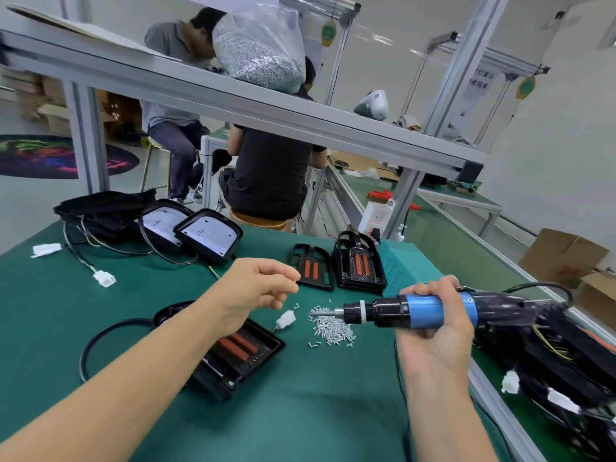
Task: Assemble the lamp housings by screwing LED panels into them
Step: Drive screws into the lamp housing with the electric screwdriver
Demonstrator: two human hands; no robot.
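Note:
A black lamp housing [246, 358] with two orange strips inside lies on the green table under my left forearm, its white connector [286, 320] at its far corner. My left hand [253, 288] hovers above it, fingers loosely curled and apart, holding nothing that I can see. My right hand [433, 331] grips a blue and black electric screwdriver [400, 311], held level with its bit pointing left over a small pile of silver screws [331, 328].
Two more housings with orange strips [313, 271] [361, 265] stand behind the screws. Housings with white panels [208, 236] and cables lie at the back left. A heap of black wired parts [550, 361] fills the right edge. A bag of screws [263, 51] rests on the shelf above. People sit beyond.

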